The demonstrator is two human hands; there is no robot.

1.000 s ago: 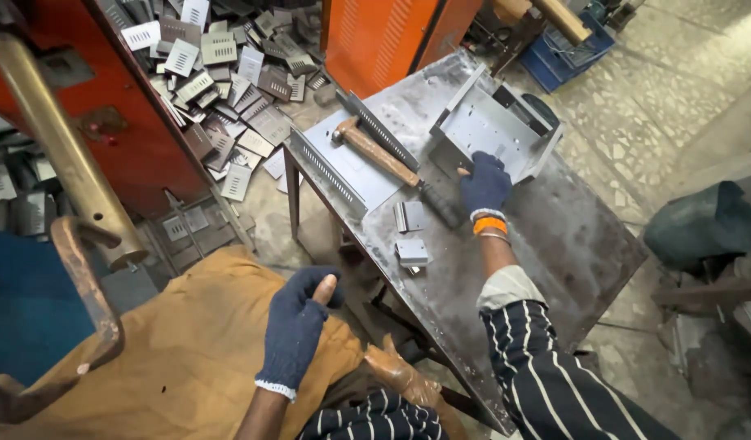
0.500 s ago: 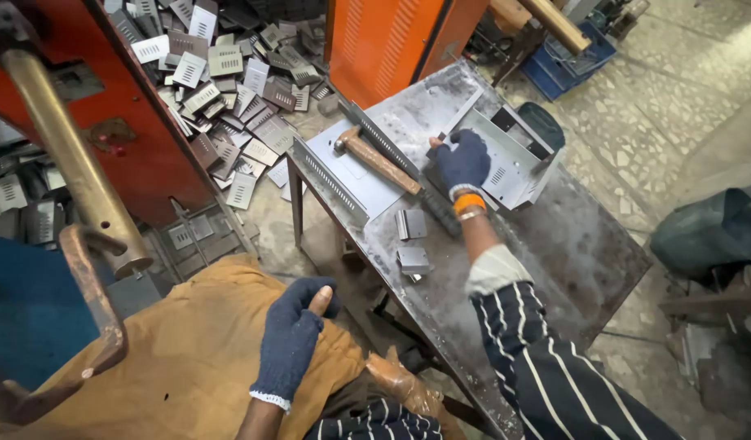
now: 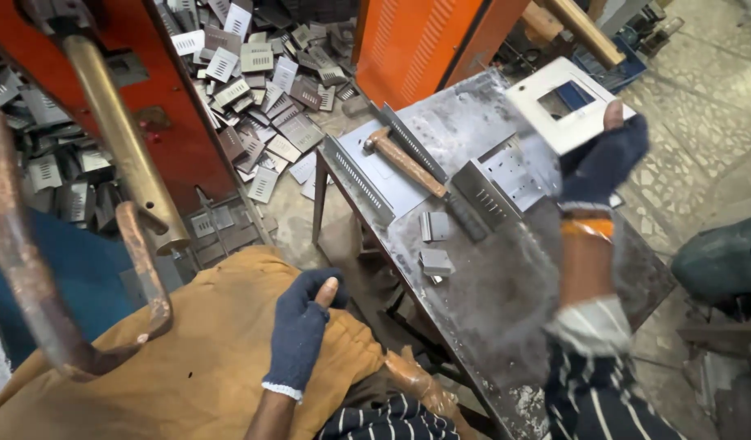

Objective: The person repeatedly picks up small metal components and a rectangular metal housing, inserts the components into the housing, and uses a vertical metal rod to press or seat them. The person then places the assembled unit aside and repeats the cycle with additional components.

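Note:
My right hand (image 3: 597, 163), in a dark blue glove, holds a grey sheet-metal panel (image 3: 559, 102) with a rectangular cut-out, lifted above the steel worktable (image 3: 506, 285). My left hand (image 3: 302, 326), also gloved with one fingertip bare, rests loosely curled on the tan cloth (image 3: 188, 350) over my lap and holds nothing. On the table lie a wooden-handled hammer (image 3: 404, 161), a perforated bent metal part (image 3: 493, 187), a flat tray-like sheet (image 3: 375, 175) and some small metal brackets (image 3: 435, 244).
An orange machine body (image 3: 424, 41) stands behind the table. A brass arm (image 3: 123, 138) and a curved copper bar (image 3: 33, 285) of a red machine are at the left. Several louvred metal plates (image 3: 253, 73) litter the floor.
My right hand has picked the cut-out panel up from the table's far end and raised it toward me. The left hand has stayed on the cloth.

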